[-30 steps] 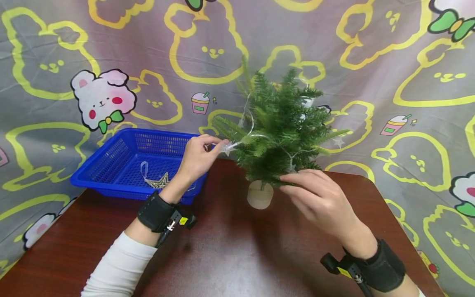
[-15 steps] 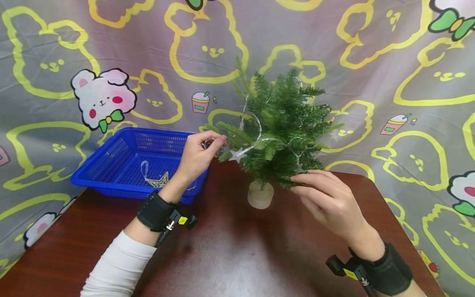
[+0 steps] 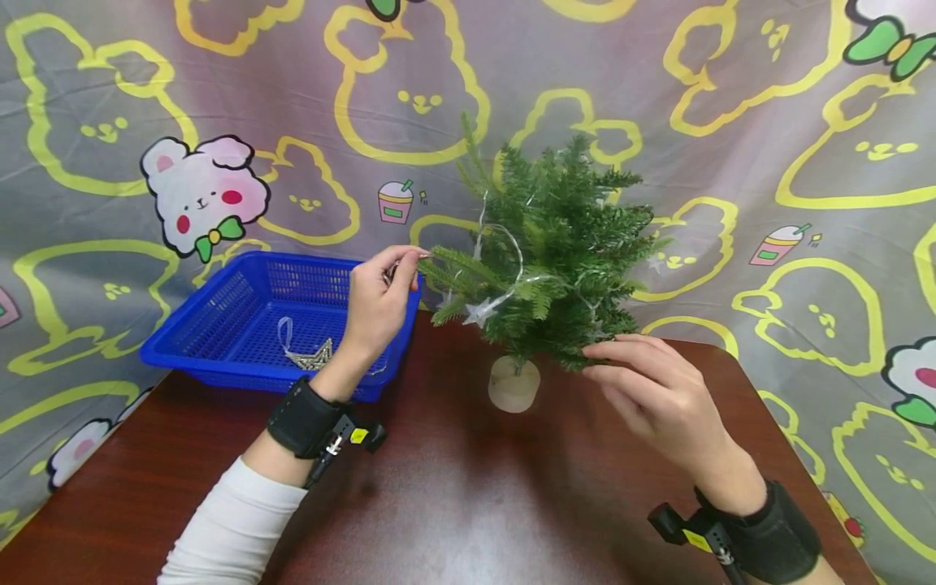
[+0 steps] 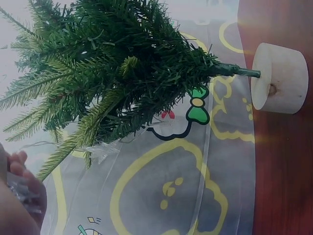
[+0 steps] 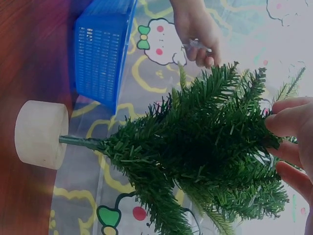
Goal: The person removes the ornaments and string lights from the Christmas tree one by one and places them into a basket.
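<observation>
A small artificial Christmas tree (image 3: 563,236) stands on a round pale wooden base (image 3: 514,388). A string of clear star lights is looped over its branches, one star (image 3: 480,312) hanging at the front left. My left hand (image 3: 379,302) is left of the tree, fingers curled round a bundle of the string lights (image 4: 25,193), mostly hidden in the palm. From there a thin wire runs to the branches. At the lower right, my right hand (image 3: 658,398) pinches a branch tip with its fingertips; the thumb is partly hidden.
A blue plastic basket (image 3: 219,372) stands at the table's left, near my left forearm. Inside lies a glittery star ornament (image 3: 314,356) with a ribbon loop. A patterned cloth (image 3: 292,106) hangs right behind the brown table (image 3: 453,487).
My left hand has moved slightly left and up, away from the front star. My right hand has shifted right with the lower branches, and the tree has turned a little.
</observation>
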`<act>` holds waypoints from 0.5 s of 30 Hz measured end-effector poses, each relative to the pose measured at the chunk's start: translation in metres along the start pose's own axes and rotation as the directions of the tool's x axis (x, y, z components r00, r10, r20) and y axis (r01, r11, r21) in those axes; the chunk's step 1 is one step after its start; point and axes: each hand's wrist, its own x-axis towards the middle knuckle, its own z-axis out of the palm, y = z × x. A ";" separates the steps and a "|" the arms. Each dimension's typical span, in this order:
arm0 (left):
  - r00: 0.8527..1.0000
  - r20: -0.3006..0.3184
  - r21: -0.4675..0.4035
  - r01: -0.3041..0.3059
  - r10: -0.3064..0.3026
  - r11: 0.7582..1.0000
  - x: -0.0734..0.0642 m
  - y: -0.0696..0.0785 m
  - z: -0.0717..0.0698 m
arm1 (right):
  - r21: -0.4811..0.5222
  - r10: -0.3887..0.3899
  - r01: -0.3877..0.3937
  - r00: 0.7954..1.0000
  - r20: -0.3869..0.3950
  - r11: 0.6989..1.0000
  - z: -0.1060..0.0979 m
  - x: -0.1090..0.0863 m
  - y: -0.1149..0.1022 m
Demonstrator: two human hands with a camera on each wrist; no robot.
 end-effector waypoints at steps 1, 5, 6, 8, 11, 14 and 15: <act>1.000 -0.011 0.024 0.008 -0.007 1.000 0.000 0.001 0.000 | 0.000 0.002 -0.002 1.000 -0.002 1.000 0.000 0.000 0.000; 0.998 -0.044 0.087 0.059 -0.055 0.994 0.002 0.003 0.000 | 0.004 0.011 -0.011 1.000 -0.002 1.000 -0.002 -0.001 0.001; 0.997 -0.049 0.096 0.071 -0.067 0.993 0.002 0.003 -0.001 | 0.004 0.017 -0.017 1.000 0.001 1.000 -0.002 -0.002 0.001; 0.995 -0.052 0.107 0.087 -0.082 0.990 0.003 0.004 0.000 | 0.002 0.027 -0.027 1.000 0.004 1.000 -0.003 -0.003 0.002; 0.996 -0.048 0.118 0.082 -0.077 0.990 0.004 0.003 0.000 | -0.004 0.039 -0.039 0.999 0.009 0.999 -0.004 -0.004 0.002; 0.998 -0.056 0.131 0.048 -0.041 0.990 0.005 0.003 0.000 | -0.006 0.042 -0.042 0.999 0.014 0.999 -0.006 -0.005 0.003; 0.998 -0.065 0.140 0.037 -0.028 0.990 0.005 0.003 0.001 | -0.006 0.044 -0.044 0.999 0.015 0.999 -0.006 -0.006 0.003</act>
